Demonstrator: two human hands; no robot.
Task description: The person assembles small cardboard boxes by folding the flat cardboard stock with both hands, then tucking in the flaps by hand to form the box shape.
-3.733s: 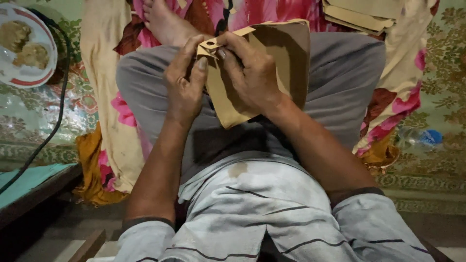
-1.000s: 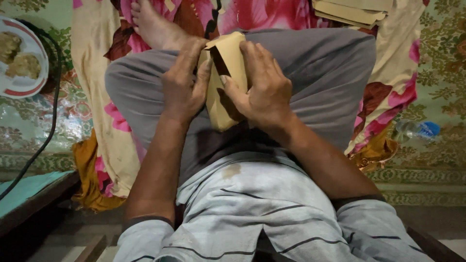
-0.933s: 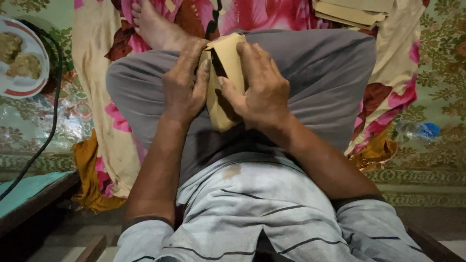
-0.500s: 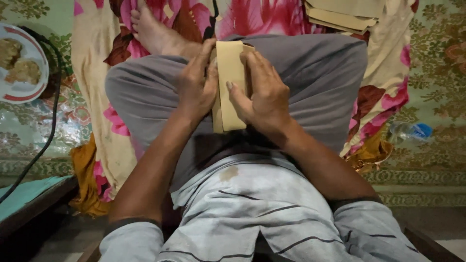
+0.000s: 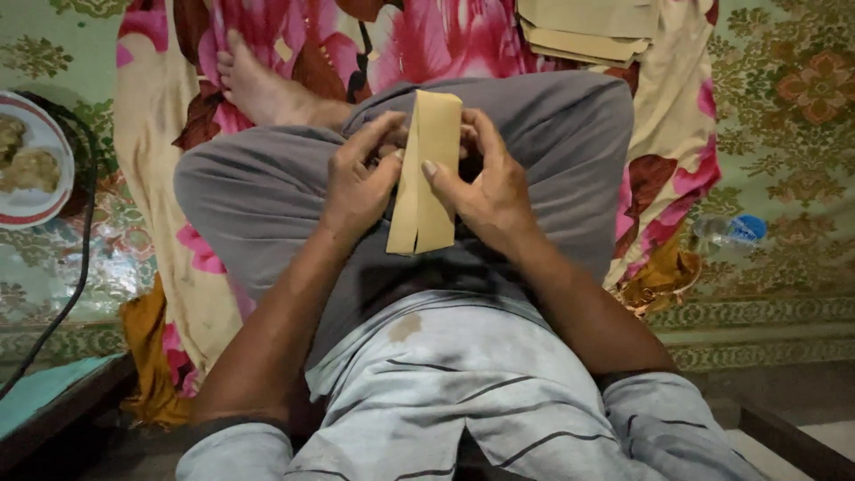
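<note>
We pinch a folded brown paper (image 5: 426,174) over our lap, left hand (image 5: 361,183) and right hand (image 5: 485,187) each in a tight grip on its edges. A plate (image 5: 40,198) at the left holds flat fried pieces (image 5: 27,165), and more brown sheets (image 5: 588,28) lie stacked on the floral cloth (image 5: 294,44) ahead.

Tan paper (image 5: 426,174) — pink floral cloth (image 5: 392,44) (green carpet (image 5: 784,116)).

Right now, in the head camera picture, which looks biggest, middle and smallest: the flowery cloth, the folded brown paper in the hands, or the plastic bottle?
1. Flowery cloth, by far the biggest.
2. Folded brown paper, held by both hands.
3. Plastic bottle, the smallest, though it lies farther from the camera, so this is less sure.
</note>
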